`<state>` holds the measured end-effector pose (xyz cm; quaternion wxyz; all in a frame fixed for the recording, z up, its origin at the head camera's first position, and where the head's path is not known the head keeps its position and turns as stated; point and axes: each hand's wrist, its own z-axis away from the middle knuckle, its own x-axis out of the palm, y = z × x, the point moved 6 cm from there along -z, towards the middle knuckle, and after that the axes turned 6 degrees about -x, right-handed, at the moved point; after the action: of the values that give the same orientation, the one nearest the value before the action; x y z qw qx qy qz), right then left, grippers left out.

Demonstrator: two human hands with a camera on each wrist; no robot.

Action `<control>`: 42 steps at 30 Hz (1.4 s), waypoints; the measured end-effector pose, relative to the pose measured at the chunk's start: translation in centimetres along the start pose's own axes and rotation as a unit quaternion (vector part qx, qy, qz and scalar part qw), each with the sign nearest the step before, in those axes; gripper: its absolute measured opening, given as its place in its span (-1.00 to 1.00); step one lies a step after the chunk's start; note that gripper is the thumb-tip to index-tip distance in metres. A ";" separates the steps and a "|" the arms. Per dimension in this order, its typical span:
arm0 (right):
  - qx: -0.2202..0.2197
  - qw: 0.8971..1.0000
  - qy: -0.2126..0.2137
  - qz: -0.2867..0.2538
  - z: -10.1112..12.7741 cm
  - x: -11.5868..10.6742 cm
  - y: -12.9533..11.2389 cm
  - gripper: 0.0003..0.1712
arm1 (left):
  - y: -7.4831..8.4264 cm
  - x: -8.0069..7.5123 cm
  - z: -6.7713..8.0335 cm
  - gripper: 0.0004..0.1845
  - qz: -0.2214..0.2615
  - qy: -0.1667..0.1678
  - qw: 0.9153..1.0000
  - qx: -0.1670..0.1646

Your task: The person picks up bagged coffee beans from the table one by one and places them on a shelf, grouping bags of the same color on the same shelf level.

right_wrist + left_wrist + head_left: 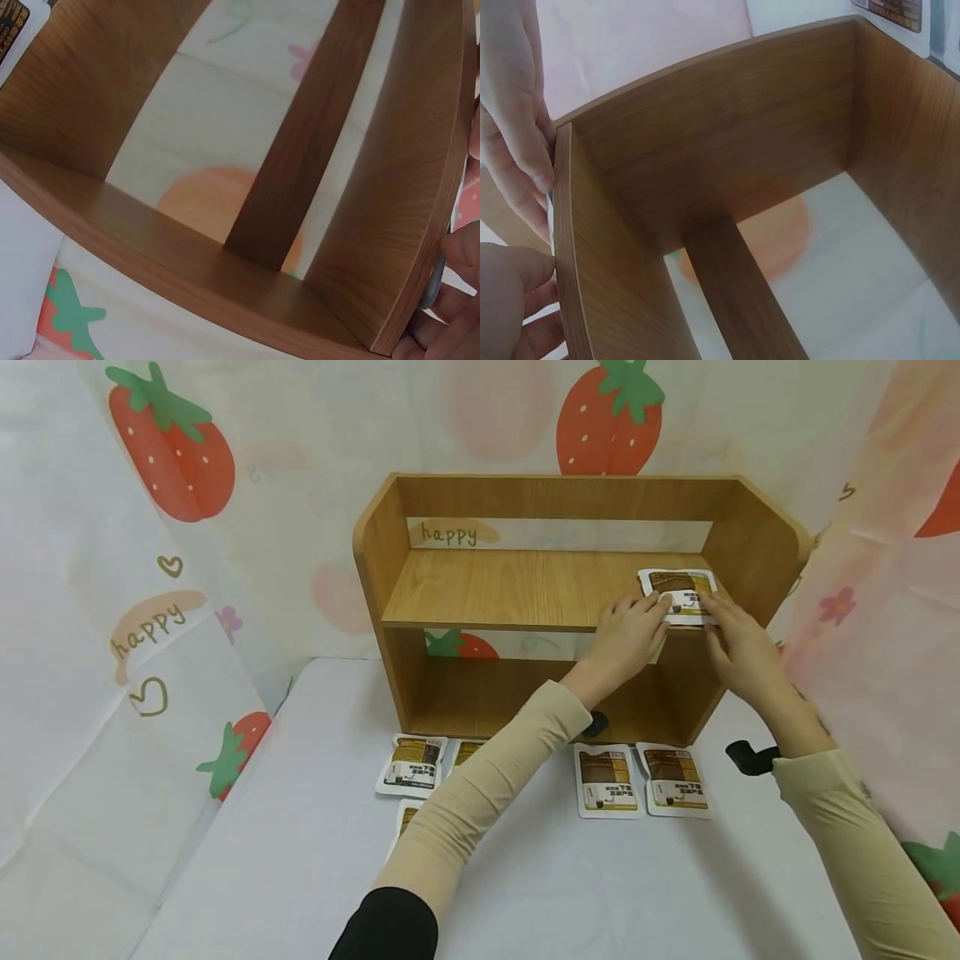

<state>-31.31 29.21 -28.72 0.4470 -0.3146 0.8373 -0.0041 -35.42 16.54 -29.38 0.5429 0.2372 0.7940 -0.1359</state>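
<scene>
On the white tabletop (pixel 262 877) stands a two-tier wooden shelf (pixel 495 589), where the left hand (pixel 627 633) and right hand (pixel 748 652), fingers slightly bent, whether pinching I cannot tell, flank a printed pouch (pixel 684 600) at the upper tier's right front, probably best eased back flat.

From the head I look forward and down across the table (pixel 247 860) at the shelf (pixel 517 589); both wrist views, close and turned sideways, face its lower bay (pixel 487 689), seemingly sharing the right end panel (pixel 742 139).
</scene>
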 end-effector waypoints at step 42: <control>-0.026 0.968 0.241 -0.070 5.5 0.3 -0.9 -0.49 | 1.6 2.0 7.4 -0.59 0.101 0.194 0.966 0.135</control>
<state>-26.84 29.85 -31.99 0.2222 -0.3737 0.8961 -0.0895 -29.27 14.83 -33.98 0.3524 0.4088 0.8306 -0.1374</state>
